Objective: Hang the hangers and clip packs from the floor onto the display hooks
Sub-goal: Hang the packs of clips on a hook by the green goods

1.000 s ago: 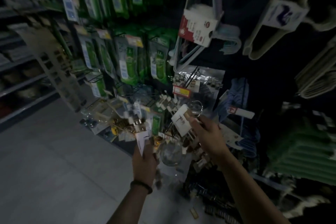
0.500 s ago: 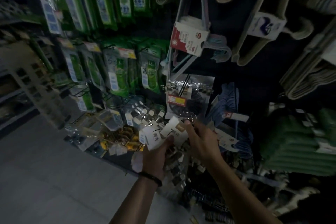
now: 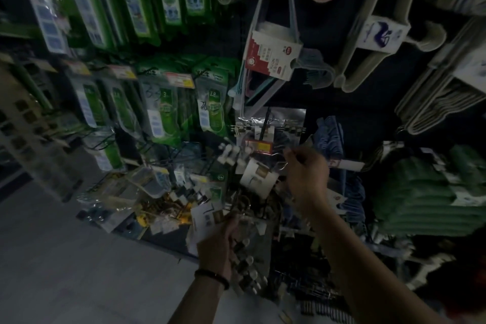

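My right hand (image 3: 306,176) is raised to the dark display wall and pinches the metal hook end of a clip pack with a white card (image 3: 259,179), which hangs just left of the hand. Right above it a clear bag of clips with a red and yellow label (image 3: 271,129) hangs on a black display hook (image 3: 264,123). Lower down, my left hand (image 3: 218,244) grips a bundle of clip packs (image 3: 247,258) with a white card (image 3: 205,218) on top. The light is dim and the packs are blurred.
Green packaged goods (image 3: 210,105) fill the wall at left. Pale hangers (image 3: 373,42) and a red and white carded hanger set (image 3: 273,58) hang above. Green hanger stacks (image 3: 426,200) sit at right. Loose packs (image 3: 157,205) crowd the low shelf. Grey floor (image 3: 79,258) lies at left.
My right hand has lifted its clip pack up and right toward the hook under the clear bag. My left hand has dropped lower with its bundle, and the two hands have moved apart.
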Demonstrator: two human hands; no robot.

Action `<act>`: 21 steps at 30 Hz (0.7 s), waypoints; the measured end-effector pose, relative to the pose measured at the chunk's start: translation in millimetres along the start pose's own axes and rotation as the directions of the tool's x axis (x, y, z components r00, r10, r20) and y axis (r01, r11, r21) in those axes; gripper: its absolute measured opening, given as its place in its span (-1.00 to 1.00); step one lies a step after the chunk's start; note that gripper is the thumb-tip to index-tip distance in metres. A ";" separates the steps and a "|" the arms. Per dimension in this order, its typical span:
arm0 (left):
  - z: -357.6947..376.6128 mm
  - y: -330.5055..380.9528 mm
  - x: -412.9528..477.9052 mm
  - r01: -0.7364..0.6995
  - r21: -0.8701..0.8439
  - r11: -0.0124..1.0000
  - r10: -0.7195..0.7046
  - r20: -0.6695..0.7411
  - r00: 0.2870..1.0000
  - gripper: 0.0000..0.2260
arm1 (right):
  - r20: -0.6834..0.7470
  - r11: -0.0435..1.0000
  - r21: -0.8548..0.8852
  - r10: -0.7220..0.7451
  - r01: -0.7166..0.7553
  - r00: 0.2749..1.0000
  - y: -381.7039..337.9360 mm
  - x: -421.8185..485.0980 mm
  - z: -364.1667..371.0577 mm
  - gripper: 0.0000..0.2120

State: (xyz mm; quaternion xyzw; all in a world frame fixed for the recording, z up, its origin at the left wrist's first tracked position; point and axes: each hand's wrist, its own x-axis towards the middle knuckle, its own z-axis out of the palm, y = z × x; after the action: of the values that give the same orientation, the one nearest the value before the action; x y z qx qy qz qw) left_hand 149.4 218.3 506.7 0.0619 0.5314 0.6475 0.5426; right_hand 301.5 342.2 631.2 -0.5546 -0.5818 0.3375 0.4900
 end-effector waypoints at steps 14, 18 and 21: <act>7.4 50.1 23.8 0.071 -0.226 0.971 -0.012 0.252 0.968 -0.54 | 0.205 0.854 -0.362 -0.317 0.373 0.926 15.2 1.5 14.8 -0.94; 17.2 39.9 28.7 0.112 -0.145 0.983 -0.080 0.214 0.974 -0.51 | 0.225 0.926 -0.198 -0.276 0.321 0.935 22.3 9.1 15.0 -0.93; 28.7 43.3 32.8 0.115 -0.212 0.970 -0.072 0.202 0.977 -0.64 | 0.233 0.954 -0.130 -0.235 0.270 0.944 29.1 22.1 17.5 -0.93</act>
State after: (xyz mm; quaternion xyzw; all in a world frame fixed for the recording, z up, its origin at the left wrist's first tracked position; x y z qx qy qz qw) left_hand 127.5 268.0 535.4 0.0379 0.4030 0.6674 0.6251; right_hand 296.2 371.0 603.2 -0.4731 -0.7230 0.2818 0.4172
